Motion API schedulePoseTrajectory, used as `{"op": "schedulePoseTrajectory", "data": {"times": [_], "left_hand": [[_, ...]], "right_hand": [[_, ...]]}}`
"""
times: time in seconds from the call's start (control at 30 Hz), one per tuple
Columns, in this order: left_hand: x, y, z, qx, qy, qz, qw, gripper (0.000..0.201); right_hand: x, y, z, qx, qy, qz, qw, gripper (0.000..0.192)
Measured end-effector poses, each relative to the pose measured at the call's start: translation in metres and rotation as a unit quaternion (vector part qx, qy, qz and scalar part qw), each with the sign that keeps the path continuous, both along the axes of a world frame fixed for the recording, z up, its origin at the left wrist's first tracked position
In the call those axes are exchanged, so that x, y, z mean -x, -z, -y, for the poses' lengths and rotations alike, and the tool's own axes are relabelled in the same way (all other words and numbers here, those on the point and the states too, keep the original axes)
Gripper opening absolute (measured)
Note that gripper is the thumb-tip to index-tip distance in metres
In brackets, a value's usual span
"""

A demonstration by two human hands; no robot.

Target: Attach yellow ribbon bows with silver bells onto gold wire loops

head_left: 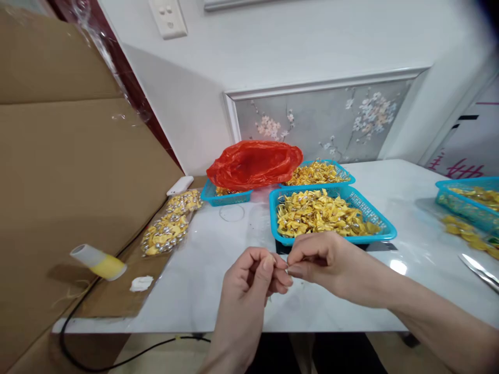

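My left hand (253,280) and my right hand (322,262) meet fingertip to fingertip above the front of the white table (195,285). Both are closed in a pinch. Whatever lies between the fingers is too small and too hidden to name. Just behind my hands stands a blue plastic basket (384,228) heaped with yellow ribbon bows (317,210) that carry silvery beads. A second blue basket (346,176) of the same yellow pieces sits behind it. To its left, a crumpled red plastic bag (253,163) partly covers another blue basket (226,198).
Clear bags of yellow bows and silvery beads (166,231) lie at left, near a yellow-and-white tube (99,262) and a black cable (74,306). A large cardboard box (70,166) walls the left side. At right are another blue basket (463,205) and metal scissors (479,270).
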State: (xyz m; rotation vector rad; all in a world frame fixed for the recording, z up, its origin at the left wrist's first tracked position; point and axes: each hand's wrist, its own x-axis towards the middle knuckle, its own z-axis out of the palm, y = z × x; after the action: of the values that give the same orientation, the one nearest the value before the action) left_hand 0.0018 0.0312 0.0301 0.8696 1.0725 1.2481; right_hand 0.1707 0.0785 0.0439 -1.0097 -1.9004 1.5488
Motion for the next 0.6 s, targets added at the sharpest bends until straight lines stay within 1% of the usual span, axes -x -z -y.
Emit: {"op": "schedulePoseTrajectory", "data": {"times": [0.1,0.2,0.33,0.5,0.6], "left_hand": [[0.001,0.0,-0.001,0.016,0.0,0.019,1.0,0.022],[0.004,-0.002,-0.001,0.029,-0.017,0.03,0.999,0.021],[0.007,-0.002,0.001,0.04,-0.039,0.046,0.997,0.019],[0.013,0.005,0.002,0.041,-0.067,0.063,0.995,0.018],[0.016,0.007,0.003,0.052,-0.053,0.056,0.996,0.019]], "right_hand": [[-0.002,-0.001,0.004,-0.031,0.024,0.01,0.999,0.02],[-0.006,-0.002,0.003,-0.036,0.033,0.01,0.999,0.022],[-0.011,-0.004,-0.003,-0.018,0.021,0.006,1.0,0.026],[-0.014,-0.01,-0.007,0.027,0.012,-0.018,0.999,0.027],[-0.014,-0.013,-0.007,0.063,0.006,-0.027,0.998,0.027]]}}
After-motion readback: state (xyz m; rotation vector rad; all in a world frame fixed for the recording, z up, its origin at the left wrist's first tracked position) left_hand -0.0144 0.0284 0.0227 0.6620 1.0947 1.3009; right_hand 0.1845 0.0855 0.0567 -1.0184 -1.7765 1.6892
